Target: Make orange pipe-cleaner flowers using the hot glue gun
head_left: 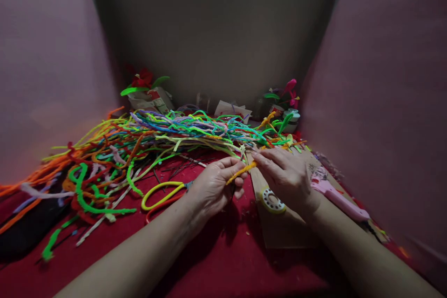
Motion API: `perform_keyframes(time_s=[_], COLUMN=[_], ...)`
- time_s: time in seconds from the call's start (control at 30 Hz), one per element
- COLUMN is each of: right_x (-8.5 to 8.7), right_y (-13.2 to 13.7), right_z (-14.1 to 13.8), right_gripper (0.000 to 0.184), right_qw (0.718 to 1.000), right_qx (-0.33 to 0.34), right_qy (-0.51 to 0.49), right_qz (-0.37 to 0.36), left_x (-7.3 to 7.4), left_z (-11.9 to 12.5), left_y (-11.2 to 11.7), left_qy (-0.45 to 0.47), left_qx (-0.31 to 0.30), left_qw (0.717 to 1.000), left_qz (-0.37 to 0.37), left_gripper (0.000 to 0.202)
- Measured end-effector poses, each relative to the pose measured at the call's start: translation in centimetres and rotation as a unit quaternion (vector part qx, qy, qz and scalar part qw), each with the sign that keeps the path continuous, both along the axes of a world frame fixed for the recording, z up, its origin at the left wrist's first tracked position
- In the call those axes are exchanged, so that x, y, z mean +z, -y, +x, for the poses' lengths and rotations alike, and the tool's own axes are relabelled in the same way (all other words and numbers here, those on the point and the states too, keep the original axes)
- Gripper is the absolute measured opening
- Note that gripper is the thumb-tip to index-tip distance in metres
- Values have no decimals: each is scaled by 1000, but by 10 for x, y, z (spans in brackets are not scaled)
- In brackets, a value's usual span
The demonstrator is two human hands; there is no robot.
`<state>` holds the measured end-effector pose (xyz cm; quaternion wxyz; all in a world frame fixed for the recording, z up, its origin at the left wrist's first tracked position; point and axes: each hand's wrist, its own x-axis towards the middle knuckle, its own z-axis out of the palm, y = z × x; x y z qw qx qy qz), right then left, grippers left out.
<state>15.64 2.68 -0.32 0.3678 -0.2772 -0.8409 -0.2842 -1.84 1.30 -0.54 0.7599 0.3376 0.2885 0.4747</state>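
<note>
Red cloth (216,265) below, orange stem (239,173) is pinched by closed fingers of left hand (214,186), far end met by half-curled right hand (289,179) (grip unclear), likely for control, scissors (173,192) kept just beside left hand.

no lettering or numbers can be read on anything.

Fuzzy pipe cleaners (195,125) sprawl across matt red cloth (216,274). Near its right edge, a pink tool (344,202) has a smooth plastic finish.
</note>
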Motion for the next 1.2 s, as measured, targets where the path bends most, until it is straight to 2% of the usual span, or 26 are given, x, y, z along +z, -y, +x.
perform_keyframes(time_s=[0.3, 0.43, 0.57, 0.73, 1.07, 1.2], right_x=[0, -4, -11, -16, -13, -10], right_y=[5, 4, 5, 8, 5, 4], right_z=[2, 3, 2, 0, 2, 3], right_gripper=[18, 19, 19, 26, 24, 20], right_qw=[999, 999, 999, 998, 998, 999], right_qx=[16, 21, 26, 29, 15, 10], right_qy=[27, 26, -21, -60, -56, -36], right_qz=[29, 21, 9, 14, -22, -26], left_x=[3, 5, 3, 0, -4, 1], left_z=[-5, -3, 2, 8, 6, 4], left_y=[2, 4, 6, 9, 8, 5], left_qy=[-68, -103, -97, -76, -72, -123], left_qx=[-45, -29, 6, -5, -1, 16], left_qw=[995, 992, 994, 996, 996, 990], left_qz=[59, 64, 52, 35, 59, 64], left_gripper=[7, 11, 13, 14, 15, 16])
